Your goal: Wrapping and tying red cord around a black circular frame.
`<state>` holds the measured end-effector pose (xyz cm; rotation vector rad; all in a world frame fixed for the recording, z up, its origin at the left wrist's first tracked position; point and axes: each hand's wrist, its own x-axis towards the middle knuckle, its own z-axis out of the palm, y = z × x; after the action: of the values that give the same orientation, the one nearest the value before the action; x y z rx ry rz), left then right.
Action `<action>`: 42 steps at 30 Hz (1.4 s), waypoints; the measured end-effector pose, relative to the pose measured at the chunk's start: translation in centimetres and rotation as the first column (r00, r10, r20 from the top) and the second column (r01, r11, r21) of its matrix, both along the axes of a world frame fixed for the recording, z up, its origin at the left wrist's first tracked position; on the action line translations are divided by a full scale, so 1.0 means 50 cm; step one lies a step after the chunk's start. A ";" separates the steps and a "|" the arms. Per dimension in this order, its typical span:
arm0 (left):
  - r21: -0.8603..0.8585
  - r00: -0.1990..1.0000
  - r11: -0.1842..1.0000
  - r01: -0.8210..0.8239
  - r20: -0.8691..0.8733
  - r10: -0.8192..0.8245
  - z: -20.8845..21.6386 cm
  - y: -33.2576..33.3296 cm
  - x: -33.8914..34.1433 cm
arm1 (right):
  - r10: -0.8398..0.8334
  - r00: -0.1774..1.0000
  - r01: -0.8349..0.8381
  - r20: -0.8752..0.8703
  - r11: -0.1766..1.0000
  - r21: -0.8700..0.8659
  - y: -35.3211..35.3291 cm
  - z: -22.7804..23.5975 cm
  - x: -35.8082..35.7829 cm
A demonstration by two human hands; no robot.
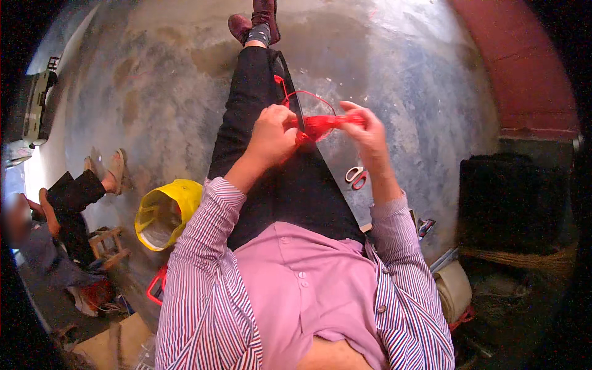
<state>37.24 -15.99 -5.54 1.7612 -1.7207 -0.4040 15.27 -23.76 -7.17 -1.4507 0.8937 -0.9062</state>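
Above my outstretched legs, a bunched strip of thin red material (318,127) spans the gap between my hands. My left hand (273,132) is closed on its left end, fingers curled. The right end is pinched in my right hand (368,131), which is partly blurred. A thin red cord (316,95) loops up over the strip and runs to a small red piece on my trouser leg. Beside that leg a narrow dark band (298,102) passes up to the strip; its exact kind I cannot make out.
Scissors (356,178) with white and red handles lie on the concrete floor by my right forearm. A yellow bucket-like container (168,213) stands at my left. Further left sits another person (55,240) near a wooden stool (110,246). A dark bulky stack (515,203) is at the right.
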 end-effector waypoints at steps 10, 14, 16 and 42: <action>0.396 0.785 0.913 0.095 -0.594 0.176 0.011 0.061 -0.034 | -0.221 0.491 -0.133 0.843 0.937 0.324 0.020 0.050 -0.367; 0.416 0.810 0.901 0.119 -0.566 0.154 -0.004 0.084 -0.040 | -0.376 0.840 0.179 0.392 0.873 0.453 0.068 0.031 -0.276; 0.411 0.811 0.904 0.118 -0.566 0.151 -0.003 0.087 -0.043 | -0.242 0.895 0.013 0.376 0.855 0.519 0.083 0.057 -0.135; -0.050 0.877 0.972 -0.231 -0.442 0.186 0.050 0.070 -0.096 | 0.233 0.799 -0.475 0.554 0.809 0.346 0.158 0.234 -0.034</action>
<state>32.44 -12.50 -3.03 1.6128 -1.2011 -0.5564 13.57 -15.87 4.55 -0.8575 0.3803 -0.6499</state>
